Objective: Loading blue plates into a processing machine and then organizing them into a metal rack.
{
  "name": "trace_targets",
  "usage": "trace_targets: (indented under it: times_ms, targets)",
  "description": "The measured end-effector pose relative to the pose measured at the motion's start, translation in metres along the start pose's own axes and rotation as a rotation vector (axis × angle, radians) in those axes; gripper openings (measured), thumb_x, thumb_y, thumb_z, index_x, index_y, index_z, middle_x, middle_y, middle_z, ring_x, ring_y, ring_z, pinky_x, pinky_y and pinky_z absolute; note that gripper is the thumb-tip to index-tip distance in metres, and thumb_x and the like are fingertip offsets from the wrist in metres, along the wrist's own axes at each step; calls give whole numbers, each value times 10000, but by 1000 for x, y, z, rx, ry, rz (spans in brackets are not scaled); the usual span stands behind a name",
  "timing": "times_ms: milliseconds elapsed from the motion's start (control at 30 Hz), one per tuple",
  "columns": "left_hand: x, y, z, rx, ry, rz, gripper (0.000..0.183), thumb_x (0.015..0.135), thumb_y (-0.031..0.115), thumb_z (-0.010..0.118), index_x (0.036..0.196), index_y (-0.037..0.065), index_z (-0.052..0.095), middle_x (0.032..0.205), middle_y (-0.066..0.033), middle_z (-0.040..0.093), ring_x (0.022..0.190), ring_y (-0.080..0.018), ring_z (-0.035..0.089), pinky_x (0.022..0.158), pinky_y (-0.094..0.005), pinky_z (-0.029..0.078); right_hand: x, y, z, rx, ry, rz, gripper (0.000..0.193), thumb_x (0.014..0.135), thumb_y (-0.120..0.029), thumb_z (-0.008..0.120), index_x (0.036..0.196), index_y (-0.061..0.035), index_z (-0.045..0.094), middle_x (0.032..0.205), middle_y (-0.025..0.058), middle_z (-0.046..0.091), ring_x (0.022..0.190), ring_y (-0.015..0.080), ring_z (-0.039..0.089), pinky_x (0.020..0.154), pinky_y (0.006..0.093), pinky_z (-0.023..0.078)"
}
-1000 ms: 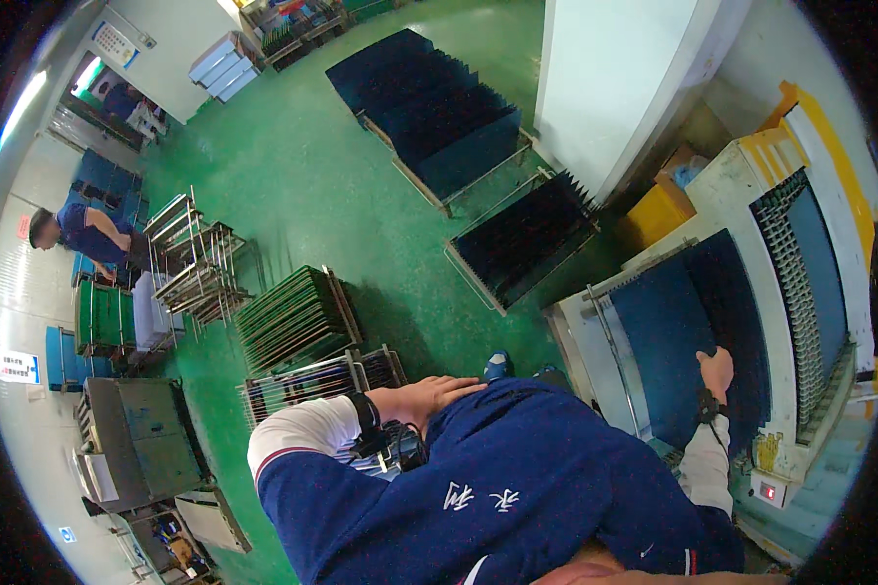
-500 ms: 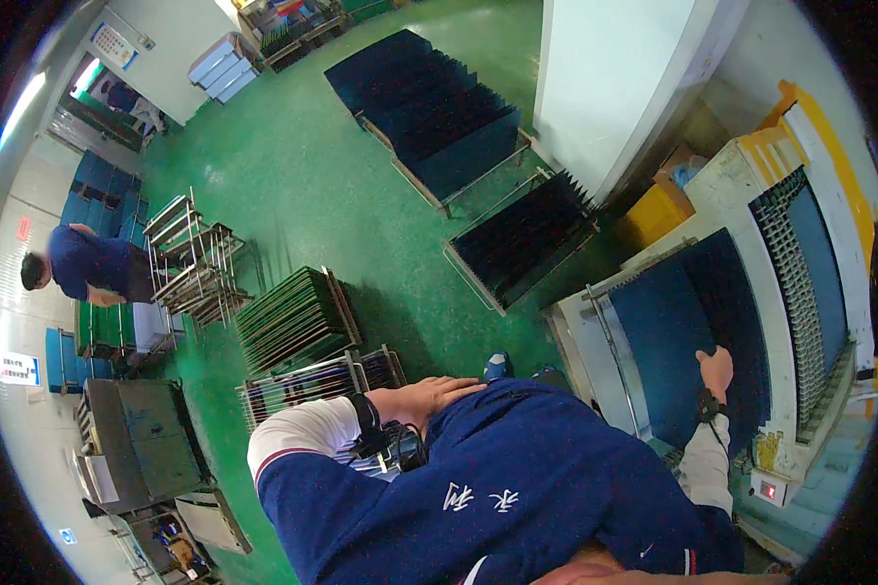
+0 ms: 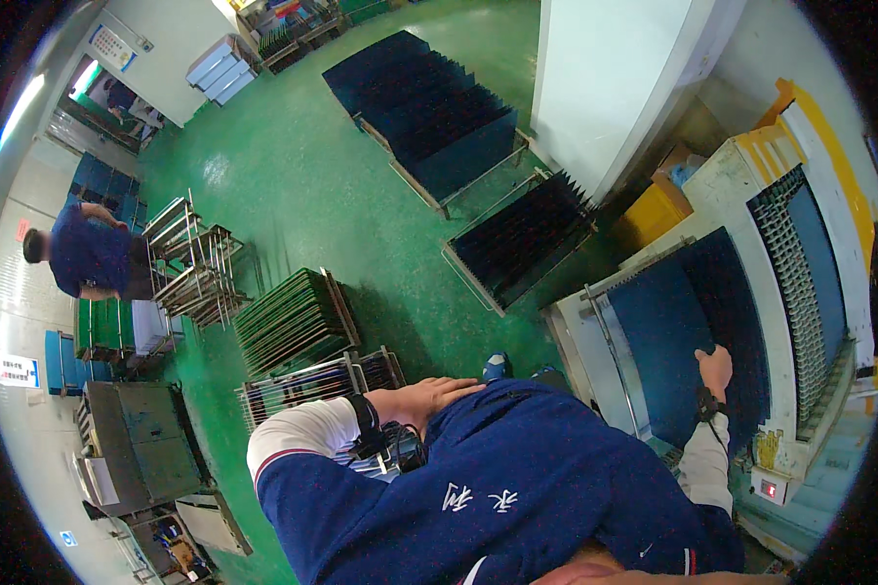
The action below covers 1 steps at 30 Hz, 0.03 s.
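Observation:
My left hand [image 3: 434,396] lies flat against the front of my dark blue shirt at the waist, fingers stretched out and holding nothing. At the right, my right hand [image 3: 715,369] is closed at the edge of a flat blue panel [image 3: 654,336], its fingertips partly hidden. This panel lies on the infeed of a pale machine [image 3: 751,175], beside a darker blue panel [image 3: 727,283] nearer the machine's row of rollers [image 3: 790,283]. A metal bar [image 3: 610,341] runs along the panel's left side.
Racks of upright dark panels [image 3: 429,107] and a smaller dark rack [image 3: 522,239] stand ahead on the green floor. Left are a green-panel rack [image 3: 298,317] and a metal trolley [image 3: 193,263]. A co-worker [image 3: 93,249] stands far left. A white pillar [image 3: 615,88] rises ahead.
The co-worker at the far left has shifted, with an arm now extended towards the metal trolley. My two hands and the panels look practically unmoved.

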<state>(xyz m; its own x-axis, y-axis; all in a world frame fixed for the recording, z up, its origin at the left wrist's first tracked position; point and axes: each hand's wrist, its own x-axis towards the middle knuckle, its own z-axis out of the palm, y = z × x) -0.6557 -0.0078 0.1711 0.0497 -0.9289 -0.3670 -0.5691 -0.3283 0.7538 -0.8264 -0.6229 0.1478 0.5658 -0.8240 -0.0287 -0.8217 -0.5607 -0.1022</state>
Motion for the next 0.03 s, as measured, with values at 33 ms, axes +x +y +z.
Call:
trace_targets:
  times_ms: [33]
  targets:
    - [0,0,0,1,0,1,1471,372,364,942,1535,203,57,1563,-158,175,1385,-381,294,1124,-490,270,0,0,0,-2,1,6,339,719,-226,767,964,-2,700,958,236,682,921,391,658,805,444,501]
